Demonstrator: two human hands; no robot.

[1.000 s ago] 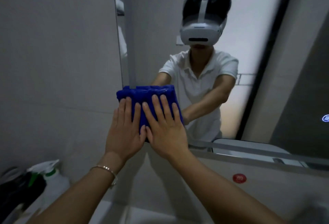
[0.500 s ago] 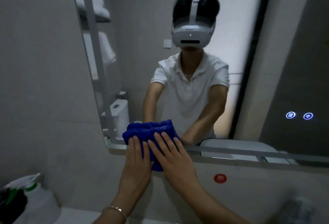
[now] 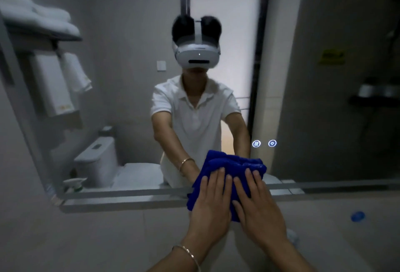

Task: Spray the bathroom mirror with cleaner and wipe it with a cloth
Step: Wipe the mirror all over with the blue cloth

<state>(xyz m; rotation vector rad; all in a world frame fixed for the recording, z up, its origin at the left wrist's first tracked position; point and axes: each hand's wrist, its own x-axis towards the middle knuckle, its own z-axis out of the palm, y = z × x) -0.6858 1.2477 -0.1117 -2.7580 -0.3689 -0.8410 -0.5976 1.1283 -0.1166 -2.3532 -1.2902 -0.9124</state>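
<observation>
Cloth (image 3: 234, 164) pinned against the mirror (image 3: 129, 98) at its lower edge beneath left hand (image 3: 211, 209) and right hand (image 3: 260, 213), side by side, fingers (image 3: 219, 182) straight, palms flat.

The mirror (image 3: 129, 98) bears the blue cloth (image 3: 233, 163) — across its lower edge; a reflected shelf (image 3: 54, 38) holds folded white towels (image 3: 39, 18).

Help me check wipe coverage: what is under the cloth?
The cloth spans the mirror's lower edge, its frame and some wall. The left hand and right hand press flat on top. The glass beneath is hidden.
</observation>
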